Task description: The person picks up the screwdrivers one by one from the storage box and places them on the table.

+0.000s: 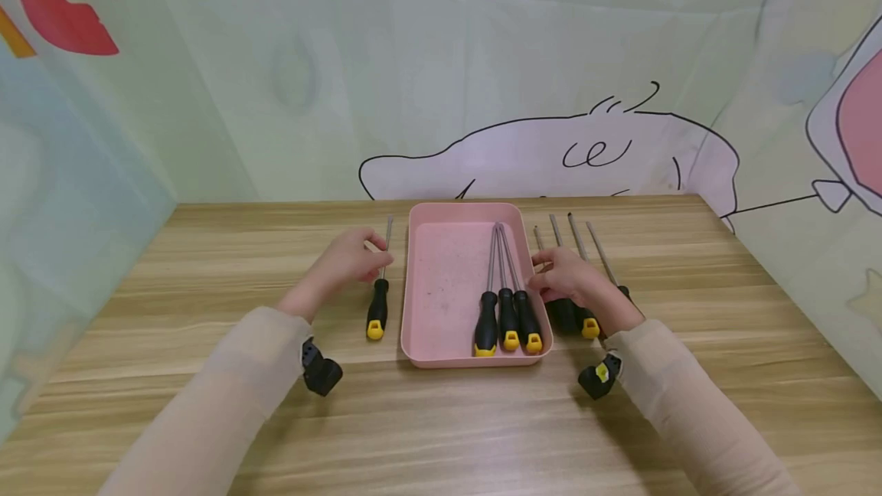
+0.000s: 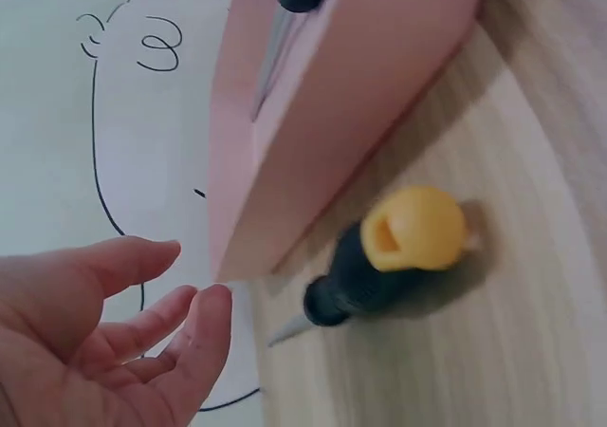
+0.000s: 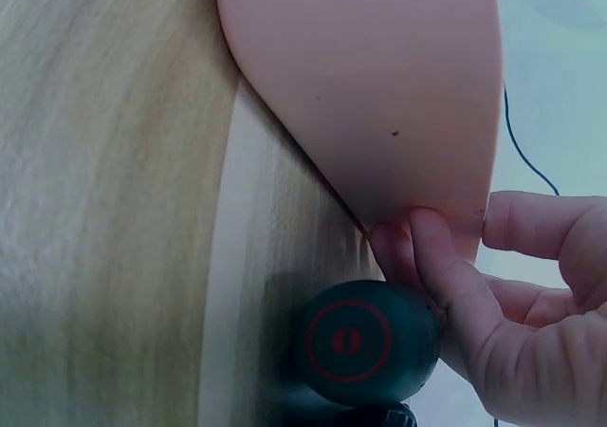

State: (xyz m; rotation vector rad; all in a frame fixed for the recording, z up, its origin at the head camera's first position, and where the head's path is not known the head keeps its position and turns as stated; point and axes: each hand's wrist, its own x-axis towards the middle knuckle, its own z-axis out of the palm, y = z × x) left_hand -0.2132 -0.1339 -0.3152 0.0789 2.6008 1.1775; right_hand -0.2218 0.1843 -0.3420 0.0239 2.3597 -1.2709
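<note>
My left hand (image 1: 354,255) hovers with bent, parted fingers beside the steel shaft of a screwdriver (image 1: 377,308) lying left of the pink tray (image 1: 441,363). Nothing is between its fingers in the left wrist view. That screwdriver's handle is black with a yellow end. Against the tray's right outer wall (image 3: 379,114), fingers of my right hand (image 1: 568,278) touch the side, with one digit at the rim. Three black-and-yellow screwdrivers (image 1: 507,316) lie side by side in the tray's right half. Several more screwdrivers (image 1: 582,239) lie right of the tray, partly hidden under the right hand.
The wood-grain table (image 1: 455,435) carries all of this. Behind it hangs a pale printed cloth (image 1: 310,98) with cartoon drawings. A dark green rounded handle end (image 3: 356,342) sits close below the right fingers in the right wrist view.
</note>
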